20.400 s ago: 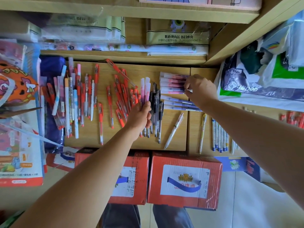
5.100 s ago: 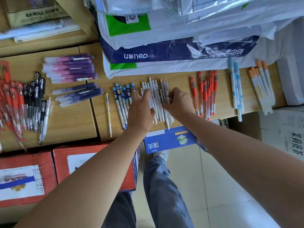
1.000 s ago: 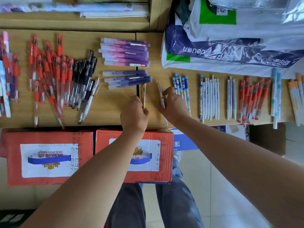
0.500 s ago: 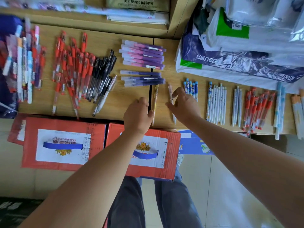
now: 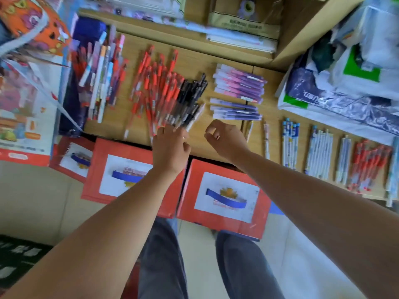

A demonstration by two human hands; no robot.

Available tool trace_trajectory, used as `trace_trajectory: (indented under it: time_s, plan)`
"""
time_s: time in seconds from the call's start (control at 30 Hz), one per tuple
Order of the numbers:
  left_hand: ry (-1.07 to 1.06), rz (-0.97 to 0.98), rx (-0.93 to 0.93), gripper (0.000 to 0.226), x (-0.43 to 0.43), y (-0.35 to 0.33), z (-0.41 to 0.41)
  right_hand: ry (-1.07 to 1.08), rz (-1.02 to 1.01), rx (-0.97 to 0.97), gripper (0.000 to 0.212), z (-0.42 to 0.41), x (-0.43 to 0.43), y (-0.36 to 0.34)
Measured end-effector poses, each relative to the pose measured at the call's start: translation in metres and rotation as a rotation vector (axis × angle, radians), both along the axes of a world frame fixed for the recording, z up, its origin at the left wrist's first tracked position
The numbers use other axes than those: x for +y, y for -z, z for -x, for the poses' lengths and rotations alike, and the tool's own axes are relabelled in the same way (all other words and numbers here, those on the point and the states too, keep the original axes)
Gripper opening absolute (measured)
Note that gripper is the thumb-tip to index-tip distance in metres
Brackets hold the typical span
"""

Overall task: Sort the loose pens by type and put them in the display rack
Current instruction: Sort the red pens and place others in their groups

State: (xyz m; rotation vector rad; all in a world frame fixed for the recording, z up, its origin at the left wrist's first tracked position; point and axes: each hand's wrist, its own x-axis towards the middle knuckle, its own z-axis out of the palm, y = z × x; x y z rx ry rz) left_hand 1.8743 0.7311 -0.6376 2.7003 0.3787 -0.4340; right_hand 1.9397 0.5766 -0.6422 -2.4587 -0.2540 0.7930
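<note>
My left hand [image 5: 170,147] sits at the front edge of the wooden shelf [image 5: 194,61]. Its fingers [image 5: 166,131] are curled over the near ends of the red pens [image 5: 155,87] and black pens [image 5: 190,98]. The blur keeps me from telling whether they grip one or only touch.

My right hand [image 5: 226,140] hovers just beside it over a bare strip of wood, fingers loosely curled, thumb near the forefinger, nothing in them that I can see. That strip, between the black pens and the purple pens [image 5: 239,85], is the only free room near the edge.

To the right of my right hand a yellow pen [image 5: 250,128] and a patterned pen [image 5: 266,141] lie singly, apart from each other. Beyond them are rows of blue-and-white pens [image 5: 290,145] and white pens [image 5: 320,154], running toward the front edge. Red boxes [image 5: 205,167] stand below the edge, close under my wrists. Paper packs [image 5: 336,104] crowd the shelf's far right.

Half a second ago my left hand was beside the yellow pen and my right hand lay on the patterned pen. Both hands have moved left and off those two, which stay where they were.
</note>
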Motion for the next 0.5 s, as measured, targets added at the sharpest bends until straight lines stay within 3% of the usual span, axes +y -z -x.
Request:
trace_trajectory:
  time_s: [0.17, 0.33, 0.5]
  plan:
    - [0.203, 0.057, 0.038, 0.041, 0.053, 0.010, -0.007, 0.358, 0.104, 0.138, 0.023, 0.000, 0.063, 0.028]
    - [0.420, 0.117, 0.067, 0.051, 0.078, 0.028, -0.018, 0.474, 0.268, 0.125, 0.030, -0.002, 0.093, 0.044]
    - [0.492, 0.114, 0.050, 0.050, 0.089, 0.033, -0.025, 0.526, 0.246, 0.151, 0.029, -0.005, 0.093, 0.040]
